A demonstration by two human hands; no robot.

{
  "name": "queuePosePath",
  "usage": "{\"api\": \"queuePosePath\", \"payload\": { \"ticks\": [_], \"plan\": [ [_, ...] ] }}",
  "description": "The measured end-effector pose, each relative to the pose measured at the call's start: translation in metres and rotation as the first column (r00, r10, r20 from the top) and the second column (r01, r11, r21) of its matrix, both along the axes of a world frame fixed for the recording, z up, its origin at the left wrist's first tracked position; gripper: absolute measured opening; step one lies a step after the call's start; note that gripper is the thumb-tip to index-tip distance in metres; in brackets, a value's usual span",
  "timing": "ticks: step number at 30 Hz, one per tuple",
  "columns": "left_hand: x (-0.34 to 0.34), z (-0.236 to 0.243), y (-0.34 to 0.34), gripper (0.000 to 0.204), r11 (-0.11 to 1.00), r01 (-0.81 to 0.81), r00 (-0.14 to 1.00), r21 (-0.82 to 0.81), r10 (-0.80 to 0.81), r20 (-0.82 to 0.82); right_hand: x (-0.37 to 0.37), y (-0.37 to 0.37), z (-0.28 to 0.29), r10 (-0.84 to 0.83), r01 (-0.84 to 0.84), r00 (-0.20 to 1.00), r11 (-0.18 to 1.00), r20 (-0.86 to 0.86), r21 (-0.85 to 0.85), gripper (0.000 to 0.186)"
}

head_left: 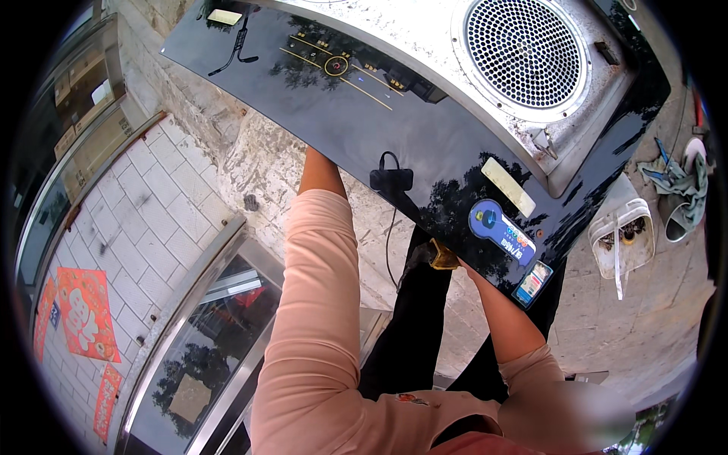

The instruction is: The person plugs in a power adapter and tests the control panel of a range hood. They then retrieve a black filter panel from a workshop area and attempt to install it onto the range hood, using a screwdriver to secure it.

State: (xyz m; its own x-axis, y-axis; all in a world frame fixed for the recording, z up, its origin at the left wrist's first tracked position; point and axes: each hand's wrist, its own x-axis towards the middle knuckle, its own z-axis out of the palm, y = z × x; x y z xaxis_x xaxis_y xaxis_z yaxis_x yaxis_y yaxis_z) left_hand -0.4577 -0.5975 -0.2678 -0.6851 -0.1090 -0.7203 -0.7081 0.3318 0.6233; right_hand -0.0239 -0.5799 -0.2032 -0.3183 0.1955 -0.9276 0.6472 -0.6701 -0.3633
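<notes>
A range hood with a black glass panel (341,133) lies in front of me, its pale metal part carrying a round perforated grille (527,53). My left forearm (322,178) reaches under the panel's near edge at the left. To the right, my other forearm (500,311) goes beneath the same edge. The panel hides both hands, so their fingers and any hold cannot be made out. Near the right forearm, a yellow-and-black object (442,255) shows below the edge. A small black box-shaped piece (391,180) sits at the edge, its cord hanging down.
At the right stands a white bucket (623,239) with small dark pieces inside, near a grey-green cloth (679,182). A glass-topped metal-framed unit (205,364) is at the lower left. Beyond it are white wall tiles (144,220) and a red poster (87,315).
</notes>
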Motion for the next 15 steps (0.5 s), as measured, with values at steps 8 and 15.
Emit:
{"api": "queuePosePath", "payload": {
  "ticks": [8,15],
  "plan": [
    [0.0066,-0.0003,-0.0019,0.043,1.0,-0.008,1.0,0.023,0.008,0.004,-0.001,-0.002,-0.001,-0.003,0.004,1.0,1.0,0.002,-0.021,0.051],
    [0.0052,-0.0074,-0.0021,0.043,0.999,-0.004,1.0,0.033,0.004,0.021,-0.0016,-0.0041,-0.001,-0.007,0.007,1.0,0.999,0.008,-0.033,0.05]
  ]
}}
